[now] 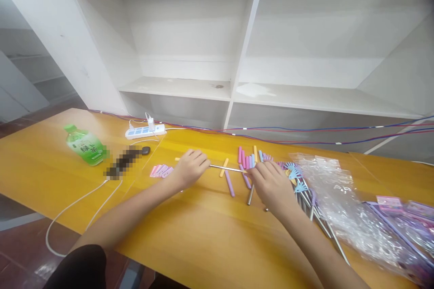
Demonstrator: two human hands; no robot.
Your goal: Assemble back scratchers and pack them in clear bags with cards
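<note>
A thin metal rod is stretched level between both hands above the wooden table. My left hand is closed around its left end, where a yellow tip pokes out past the fingers. Closed on the other end is my right hand, with a bit of orange-yellow showing by the thumb. Behind the rod lie several pink, purple, blue and yellow tube-shaped handles. A purple handle lies below it. Beside my right hand are metal rods with blue claw-shaped heads, like back scratchers, partly hidden by the hand.
Clear plastic bags pile up on the right. Small pink and purple cards lie near my left hand. Farther left are a green tea bottle, a white power strip and cables. White shelving stands behind the table.
</note>
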